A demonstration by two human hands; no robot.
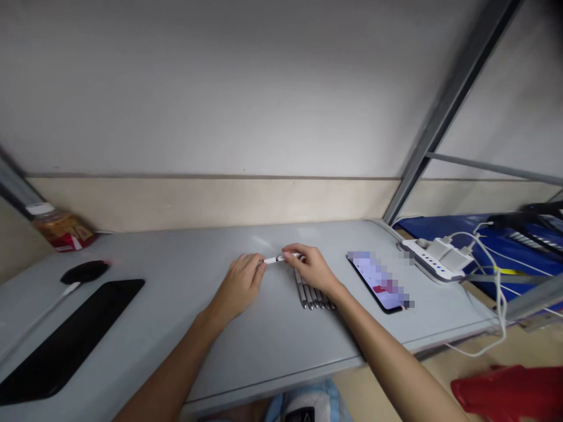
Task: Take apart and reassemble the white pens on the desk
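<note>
A slim white pen (271,260) with a dark band spans the gap between my two hands, just above the grey desk. The fingers of my left hand (241,281) pinch one end of it. My right hand (311,266) grips the other end between thumb and fingers, which cover that part. Below my right hand and wrist, several grey pens (308,296) lie side by side on the desk, their tips toward me and their far ends partly hidden by the hand.
To the right lie a lit phone (378,284) and a white power strip (433,261) with plugged-in chargers and cables. At left are a black mouse (84,272), a dark flat slab (73,340) and a bottle with a red label (61,228). A metal post (444,117) rises behind.
</note>
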